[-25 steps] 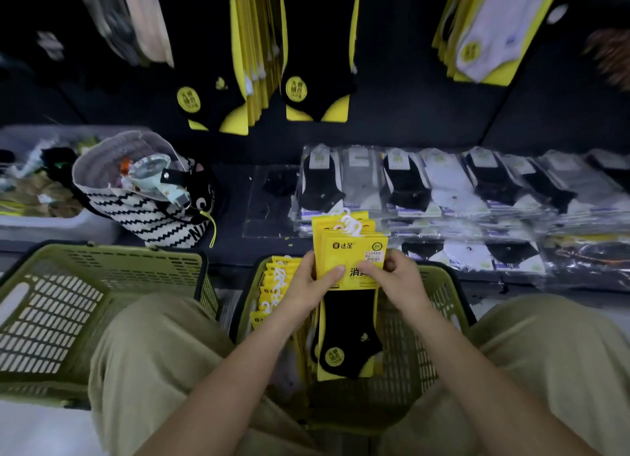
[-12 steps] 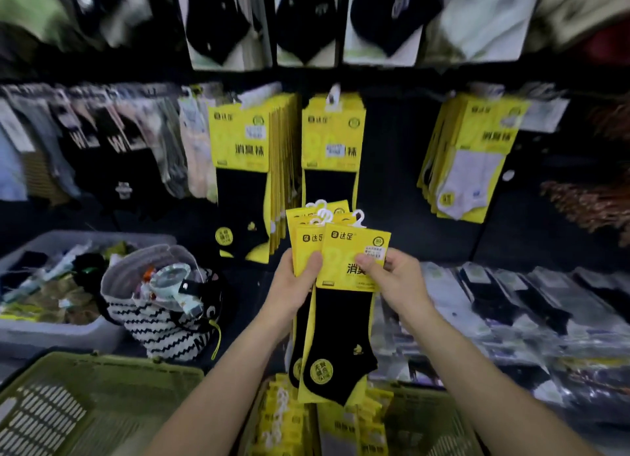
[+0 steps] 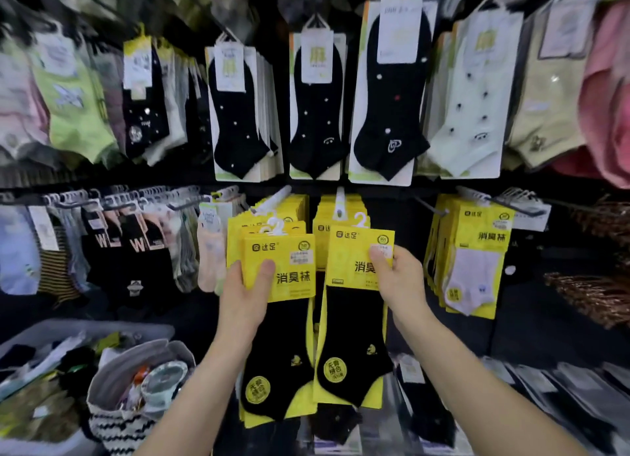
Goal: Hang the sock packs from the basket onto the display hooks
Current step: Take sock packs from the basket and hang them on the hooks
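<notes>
1. Hanging one pack at a time looks to be the step in hand. In the head view, the right grip [image 3: 399, 278] pinches a pack [image 3: 354, 336] by the right edge of its yellow card, thumb in front. It holds the pack upright just under the middle hook [image 3: 340, 200].
2. The left grip [image 3: 243, 298] is curled round a stack [image 3: 289, 278] of the same packs, thumb pressed on the front card. The stack sits just beside the pack, below the left hook [image 3: 274, 197].
3. To do it well, I judge: raise the pack until its white hanger [image 3: 360, 219] clears the hook's tip. Keep the card square to the hook, then slide it back against the hung packs [image 3: 322, 213].
4. Hold the stack low and off to the left, so its own hangers do not snag.
5. Both forearms reach up and forward from the bottom edge of the view, wrists roughly level. The basket is out of view.
</notes>
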The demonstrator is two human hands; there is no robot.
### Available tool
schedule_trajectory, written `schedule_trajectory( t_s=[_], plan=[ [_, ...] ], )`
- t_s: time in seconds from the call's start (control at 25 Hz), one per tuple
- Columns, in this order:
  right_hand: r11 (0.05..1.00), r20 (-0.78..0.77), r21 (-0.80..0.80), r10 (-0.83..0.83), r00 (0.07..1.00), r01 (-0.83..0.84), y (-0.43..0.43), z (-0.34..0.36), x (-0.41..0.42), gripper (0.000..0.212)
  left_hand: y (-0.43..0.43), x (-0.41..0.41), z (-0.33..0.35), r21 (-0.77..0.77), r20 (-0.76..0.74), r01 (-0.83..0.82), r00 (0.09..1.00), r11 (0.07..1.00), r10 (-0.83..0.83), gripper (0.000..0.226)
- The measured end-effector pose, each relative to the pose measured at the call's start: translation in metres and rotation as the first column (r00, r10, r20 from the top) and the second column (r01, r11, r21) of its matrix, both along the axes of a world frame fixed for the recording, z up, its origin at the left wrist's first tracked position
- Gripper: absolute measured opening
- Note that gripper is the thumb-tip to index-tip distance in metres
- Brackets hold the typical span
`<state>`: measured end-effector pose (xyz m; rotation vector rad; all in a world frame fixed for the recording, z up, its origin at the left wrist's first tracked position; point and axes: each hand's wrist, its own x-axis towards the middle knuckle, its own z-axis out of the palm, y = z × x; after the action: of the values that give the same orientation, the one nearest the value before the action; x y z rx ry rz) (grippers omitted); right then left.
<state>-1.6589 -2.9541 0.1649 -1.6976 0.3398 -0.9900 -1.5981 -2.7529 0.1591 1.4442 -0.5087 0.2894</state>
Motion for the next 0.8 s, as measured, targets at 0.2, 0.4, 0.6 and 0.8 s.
schedule_trajectory(
  t_s=[0.2, 0.4, 0.6, 0.8],
  plan=[
    [0.991, -0.117, -0.115, -0.088, 0.989, 0.075, 0.005, 0.014, 0.027, 0.017, 0.02, 0.014, 0.01, 0.025, -0.023, -0.052, 0.998, 0.998, 0.053, 0.015],
    [0.991, -0.219, -0.113, -0.089, 0.972, 0.065, 0.009, 0.008, 0.031, 0.023, 0.013, 0.002, 0.016, 0.004, 0.05, 0.009, 0.999, 1.0, -0.009, 0.025],
    [0.978, 0.016, -0.068, -0.199, 0.98, 0.199, 0.02, 0.004, 0.004, 0.026, -0.009, -0.006, 0.013, -0.024, -0.009, 0.039, 0.999, 0.999, -0.039, 0.018],
    [0.99, -0.005, -0.085, 0.111, 0.994, -0.111, 0.043, 0.007, -0.003, 0.032, -0.036, -0.016, 0.009, 0.013, -0.055, 0.056, 0.997, 0.998, -0.056, 0.017]
  ],
)
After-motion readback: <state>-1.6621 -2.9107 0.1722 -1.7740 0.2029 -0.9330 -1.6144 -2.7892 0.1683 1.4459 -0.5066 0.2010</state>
